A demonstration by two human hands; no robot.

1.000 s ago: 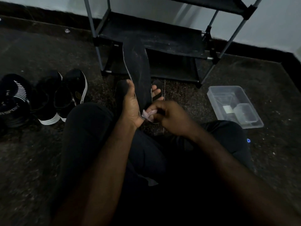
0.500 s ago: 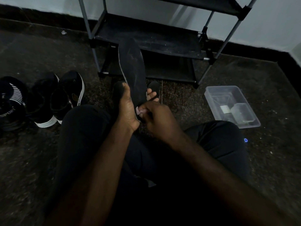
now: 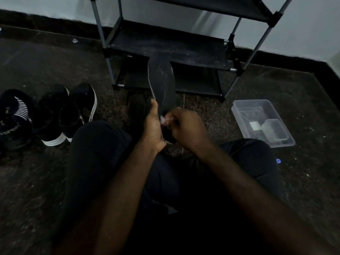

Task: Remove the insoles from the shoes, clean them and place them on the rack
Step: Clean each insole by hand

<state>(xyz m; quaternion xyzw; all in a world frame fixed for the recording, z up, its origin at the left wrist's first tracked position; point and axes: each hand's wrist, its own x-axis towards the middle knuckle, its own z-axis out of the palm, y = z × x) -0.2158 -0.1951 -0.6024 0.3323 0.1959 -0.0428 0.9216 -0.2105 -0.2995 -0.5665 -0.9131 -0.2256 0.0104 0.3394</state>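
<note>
Black sneakers (image 3: pixel 79 111) sit at nine o'clock. The left hand (image 3: pixel 153 129) is closed round the heel end of a dark insole (image 3: pixel 161 83), whose toe points to twelve o'clock at the shoe rack (image 3: pixel 165 45). A small pale wipe (image 3: pixel 163 120) is pinched in the right hand (image 3: pixel 185 127) against the heel. Firm strokes toward the toe, with the insole braced, are advised. A clear plastic tub (image 3: pixel 244 109) lies at three o'clock.

Only one readable text: pale letters "SPORT", with an unclear letter before them, on the side of the black striped shoe (image 3: pixel 11 128) at far left of frame. Small blue mark (image 3: pixel 278 161) on the trousers (image 3: pixel 253 155), lower right of centre, too small to read.
</note>
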